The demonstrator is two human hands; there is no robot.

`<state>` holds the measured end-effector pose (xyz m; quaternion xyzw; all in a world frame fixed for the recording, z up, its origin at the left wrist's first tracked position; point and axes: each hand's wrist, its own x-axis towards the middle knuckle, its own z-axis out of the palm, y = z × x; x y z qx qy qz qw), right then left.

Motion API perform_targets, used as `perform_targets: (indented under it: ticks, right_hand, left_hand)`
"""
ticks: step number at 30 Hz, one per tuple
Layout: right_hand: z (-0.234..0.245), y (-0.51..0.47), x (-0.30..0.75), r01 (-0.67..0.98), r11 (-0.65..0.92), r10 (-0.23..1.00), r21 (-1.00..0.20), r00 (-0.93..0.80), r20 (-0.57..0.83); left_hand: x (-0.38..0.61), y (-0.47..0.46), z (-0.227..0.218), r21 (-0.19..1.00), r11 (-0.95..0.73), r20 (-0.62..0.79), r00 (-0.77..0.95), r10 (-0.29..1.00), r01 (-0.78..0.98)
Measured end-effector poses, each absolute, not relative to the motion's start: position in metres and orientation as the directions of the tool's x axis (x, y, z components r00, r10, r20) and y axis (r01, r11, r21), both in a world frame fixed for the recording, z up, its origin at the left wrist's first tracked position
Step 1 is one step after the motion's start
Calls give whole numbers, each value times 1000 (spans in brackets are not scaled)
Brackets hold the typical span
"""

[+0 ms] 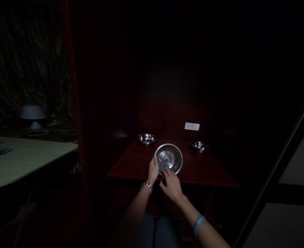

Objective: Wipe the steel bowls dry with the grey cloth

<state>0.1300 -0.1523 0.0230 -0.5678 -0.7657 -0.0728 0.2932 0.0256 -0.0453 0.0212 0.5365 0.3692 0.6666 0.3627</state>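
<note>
A shiny steel bowl (170,157) is tilted toward me at the near edge of a dark red shelf (133,165). My left hand (152,170) grips the bowl's left rim, fingers curled over it. My right hand (170,184) is closed on a small dark cloth (163,169) pressed against the bowl's inner lower part. A beaded bracelet sits on my left wrist and a blue band on my right.
Two smaller steel bowls stand further back on the shelf, one at the left (147,138) and one at the right (199,146). A white socket plate (192,126) is on the back panel. A pale table (25,155) with a lamp (33,116) lies to the left.
</note>
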Motion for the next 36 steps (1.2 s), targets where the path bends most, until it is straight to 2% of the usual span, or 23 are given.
perform_targets:
  ticks: [7, 14, 19, 23, 27, 29, 31, 34, 36]
  right_hand:
    - [15, -146, 123, 869, 423, 754, -256, -181, 631]
    - [31, -137, 127, 967, 248, 837, -56, -185, 515]
    - [34, -130, 132, 972, 224, 840, 71, -230, 491]
    - [36, -124, 134, 974, 198, 850, 111, -228, 476]
    - [39, -121, 141, 967, 235, 813, 97, -250, 526]
    - [41, -122, 147, 957, 288, 777, 48, -262, 572]
    - [44, -123, 152, 929, 364, 737, -64, -246, 630]
    - [52, -124, 157, 771, 503, 676, -390, -70, 734]
    - [58, -124, 157, 526, 563, 680, -637, 142, 719]
  left_hand:
    - [24, -37, 15, 899, -414, 391, -165, 906, -145]
    - [24, -35, 16, 909, -375, 357, -127, 925, -179]
    - [25, -35, 19, 903, -382, 364, -121, 923, -197]
    - [26, -38, 22, 918, -331, 313, -114, 943, -219]
    - [25, -43, 27, 906, -314, 306, -75, 949, -283]
    - [23, -44, 28, 891, -330, 325, -67, 943, -311]
    - [21, -45, 30, 889, -318, 323, -42, 946, -329]
    - [19, -43, 31, 916, -254, 266, -3, 964, -311]
    - [19, -41, 31, 929, -232, 237, -19, 971, -288]
